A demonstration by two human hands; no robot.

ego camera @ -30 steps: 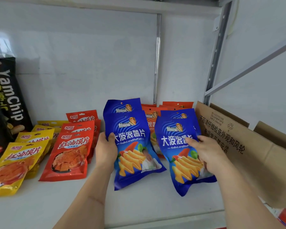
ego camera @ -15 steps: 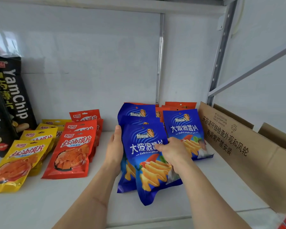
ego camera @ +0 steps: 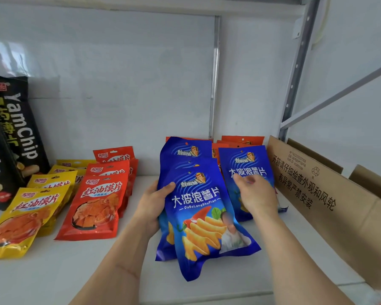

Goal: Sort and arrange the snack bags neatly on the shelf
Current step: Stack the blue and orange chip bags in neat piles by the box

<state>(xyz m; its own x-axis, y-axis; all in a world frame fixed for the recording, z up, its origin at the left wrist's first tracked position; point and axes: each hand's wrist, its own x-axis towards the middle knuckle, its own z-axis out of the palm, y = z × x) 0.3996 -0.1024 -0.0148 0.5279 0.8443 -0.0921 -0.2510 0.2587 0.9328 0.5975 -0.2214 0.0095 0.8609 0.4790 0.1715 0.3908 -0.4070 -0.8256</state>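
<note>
- White shelf [ego camera: 53, 274] with a pale back panel fills my view; black YamChip bags [ego camera: 15, 133] stand at the far left, leaning on the wall.
- Next come the yellow bags [ego camera: 24, 219] in a shingled row, then the red bags [ego camera: 97, 205] in a matching row just beside them.
- My left hand [ego camera: 154, 205] grips the left edge of the blue stack [ego camera: 198, 208], thumb curled over the front bag, fingers hidden behind.
- That stack's long axis runs front to back, tilted slightly, with its bottom corners fanned out of line.
- My right hand [ego camera: 256, 195] hovers with fingers loosely spread, clamped on nothing, over the single blue bag [ego camera: 246, 170] lying just right of the stack.
- I judge the right hand nearer to that bag; it sits directly under the fingertips.
- Orange bags [ego camera: 242, 140] peek out behind, and a cardboard box [ego camera: 317, 194] borders the far right.
</note>
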